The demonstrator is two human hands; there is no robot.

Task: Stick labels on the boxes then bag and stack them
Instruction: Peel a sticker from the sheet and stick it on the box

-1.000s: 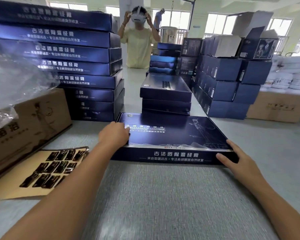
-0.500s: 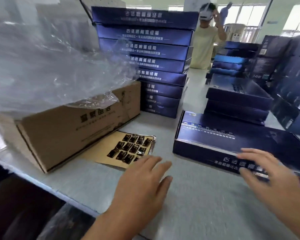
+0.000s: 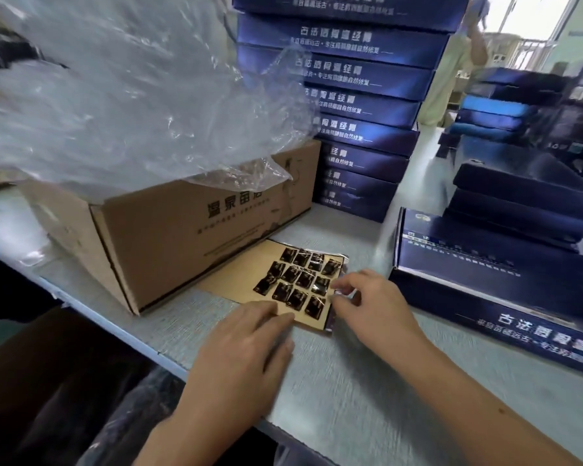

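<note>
Grey worktop (image 3: 344, 398), bright windowed packing room: I watch the left hand (image 3: 246, 334) press flat, fingers straight, on the label sheet (image 3: 239, 274) while the right hand (image 3: 371, 304) pinches its right edge. A blue box (image 3: 485, 274) lies just beside. Behind are a stack of boxes (image 3: 367, 95), a cardboard carton (image 3: 189, 237) and plastic bags (image 3: 132, 95).

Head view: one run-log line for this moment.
phase: label pickup | left hand: fingers flat on label sheet | right hand: fingertips at sheet's right edge, grasp unclear | blue box: on table, right of sheet
</note>
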